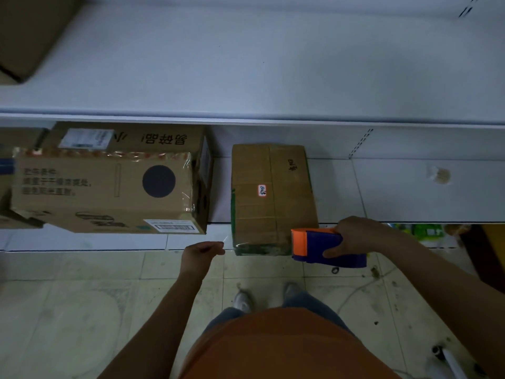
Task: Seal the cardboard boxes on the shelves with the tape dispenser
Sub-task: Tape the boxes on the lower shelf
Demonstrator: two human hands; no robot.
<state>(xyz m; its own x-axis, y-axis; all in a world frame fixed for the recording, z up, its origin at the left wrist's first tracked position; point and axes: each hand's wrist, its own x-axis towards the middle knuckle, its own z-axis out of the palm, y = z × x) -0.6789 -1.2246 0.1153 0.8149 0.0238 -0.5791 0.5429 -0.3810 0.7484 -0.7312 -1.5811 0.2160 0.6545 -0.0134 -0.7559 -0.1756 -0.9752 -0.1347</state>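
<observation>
tape dispenser (pixel 329 248): blue body, orange front plate. small box (pixel 273 198): brown, green printed edges, white label outlined in red. large box (pixel 106 190): brown, black circle, dark printed characters, white barcode label. shelf (pixel 410 187): white. floor (pixel 82 310): pale greenish tiles. shirt (pixel 287 348): orange.

Orange shirt (pixel 287 348), grey trousers (pixel 308 305), grey shoes (pixel 241 300), bare forearms.
</observation>
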